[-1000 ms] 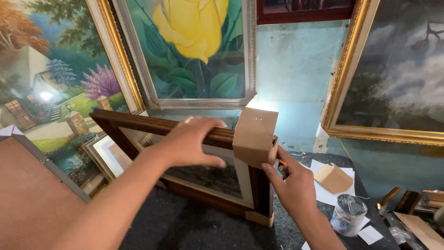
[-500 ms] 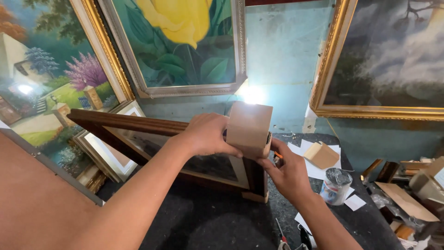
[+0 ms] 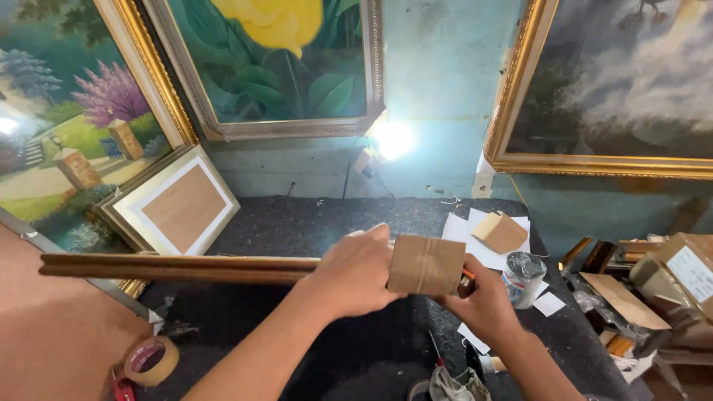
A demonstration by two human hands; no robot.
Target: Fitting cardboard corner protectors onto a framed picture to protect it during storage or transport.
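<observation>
I hold a dark wooden picture frame [image 3: 178,268] edge-on, so it shows as a long brown bar across the middle. A folded cardboard corner piece [image 3: 426,264] covers its right corner. My left hand [image 3: 356,273] grips the frame's top edge just left of the cardboard. My right hand [image 3: 486,306] holds the corner from below and the right, touching the cardboard.
A dark table [image 3: 312,223] carries a small framed board [image 3: 174,200] at the left, a tape roll [image 3: 152,360], another cardboard corner [image 3: 501,232] on white papers, a clear jar [image 3: 523,276] and clutter at right. Large framed paintings [image 3: 282,67] lean on the wall; a lamp [image 3: 392,138] glares.
The frame has tipped from a slanted, face-showing position to flat and edge-on. Both hands stay on the cardboard-covered corner, now lower in view. More of the table shows.
</observation>
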